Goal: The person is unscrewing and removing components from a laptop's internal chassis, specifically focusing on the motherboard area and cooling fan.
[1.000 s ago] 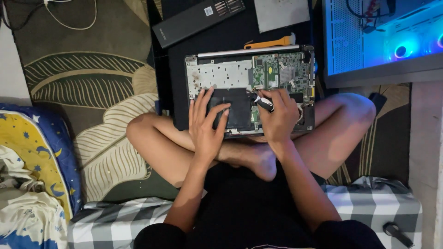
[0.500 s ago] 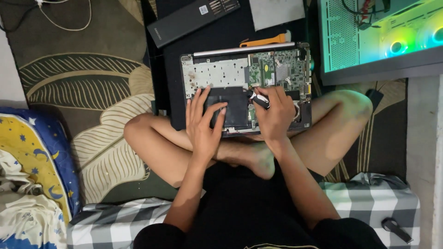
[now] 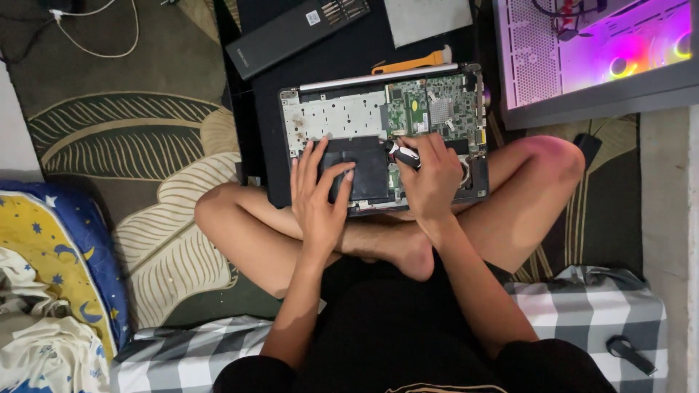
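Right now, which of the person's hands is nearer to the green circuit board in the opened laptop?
Right. The right hand lies just below the green circuit board, holding a small tool. The left hand rests on the black battery, further left.

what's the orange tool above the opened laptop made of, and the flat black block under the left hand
Orange pry tool: looks like matte moulded plastic, with a uniform colour and no metallic glint. Black block under the left hand: probably a battery pack in a dull plastic or foil wrap; its flat, unreflective face suggests so.

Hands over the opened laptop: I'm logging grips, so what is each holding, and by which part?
Right hand grips a small black-and-silver screwdriver by its handle; left hand holds nothing, resting flat on the black battery.
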